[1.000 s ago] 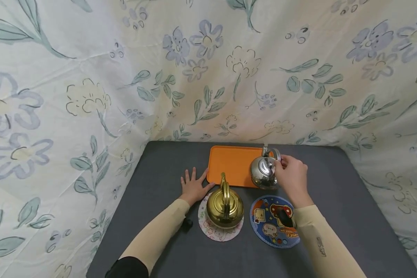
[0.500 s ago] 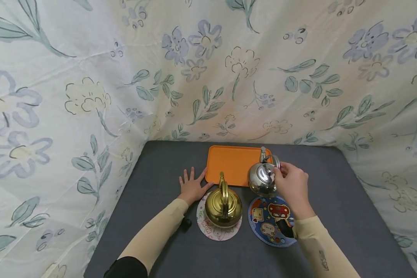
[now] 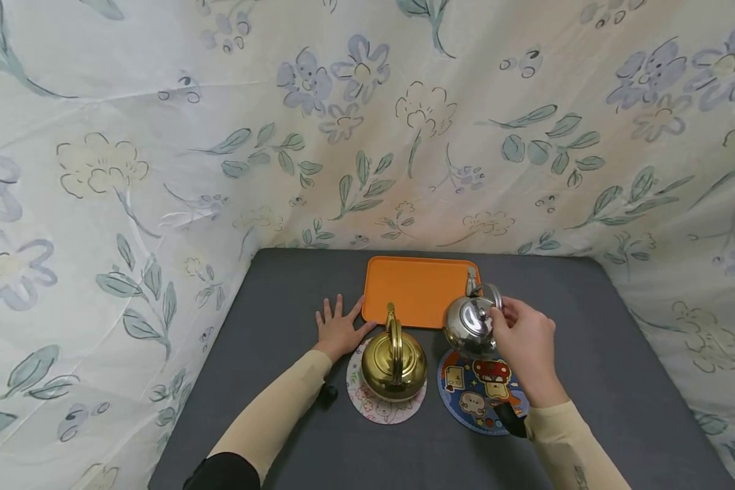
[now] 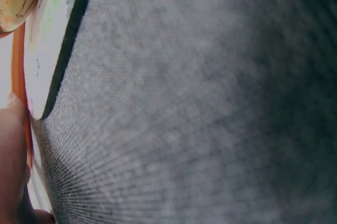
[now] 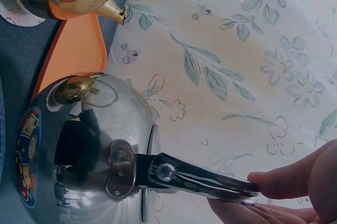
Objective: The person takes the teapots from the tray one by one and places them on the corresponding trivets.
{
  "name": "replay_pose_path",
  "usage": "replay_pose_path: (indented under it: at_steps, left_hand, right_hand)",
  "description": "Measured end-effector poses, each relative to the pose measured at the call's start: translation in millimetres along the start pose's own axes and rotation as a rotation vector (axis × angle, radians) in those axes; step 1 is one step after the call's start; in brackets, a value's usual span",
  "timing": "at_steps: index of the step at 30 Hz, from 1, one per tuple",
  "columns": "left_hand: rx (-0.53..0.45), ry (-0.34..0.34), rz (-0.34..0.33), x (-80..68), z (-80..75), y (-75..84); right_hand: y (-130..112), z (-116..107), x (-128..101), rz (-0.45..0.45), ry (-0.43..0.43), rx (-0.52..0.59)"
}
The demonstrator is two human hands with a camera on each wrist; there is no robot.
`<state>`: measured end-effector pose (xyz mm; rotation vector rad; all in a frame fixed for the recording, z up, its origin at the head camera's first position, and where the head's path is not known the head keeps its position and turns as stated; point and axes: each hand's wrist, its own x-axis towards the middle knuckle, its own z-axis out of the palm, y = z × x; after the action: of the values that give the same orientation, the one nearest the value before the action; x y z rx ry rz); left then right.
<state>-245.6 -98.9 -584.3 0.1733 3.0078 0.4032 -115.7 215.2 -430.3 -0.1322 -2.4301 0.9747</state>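
While right hand (image 3: 527, 340) pinches silver kettle (image 3: 470, 327) by its handle, kettle over blue mat's (image 3: 474, 401) far edge near worktop (image 3: 588, 354) centre, left hand (image 3: 339, 330) flat, fingers spread, beside orange tray (image 3: 413, 289), gold kettle (image 3: 395, 364) on white mat (image 3: 373, 408).

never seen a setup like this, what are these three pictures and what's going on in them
No machine here: a person wears three cameras, one on the head and one on each wrist. The head view shows a grey table with an orange tray. A gold kettle sits on a pale coaster. The right hand holds a silver kettle by its handle, above a blue coaster. The left hand rests flat beside the tray. The left wrist view is mostly blurred tabletop.
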Motion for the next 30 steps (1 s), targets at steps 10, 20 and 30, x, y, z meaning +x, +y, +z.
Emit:
replay_pose_path:
  at_steps: [10, 20, 30]
  left_hand:
    - [-0.003, 0.003, -0.002, 0.6, 1.0, -1.3]
    - [-0.001, 0.008, 0.000, -0.8, 2.3, -0.8]
    - [-0.005, 0.001, 0.000, -2.4, 3.7, -1.1]
  right_hand:
    - [5, -9, -15, 0.012, 0.012, -0.006]
    - [13, -15, -29, 0.018, 0.026, -0.029]
    - [19, -18, -44, 0.044, 0.006, -0.018]
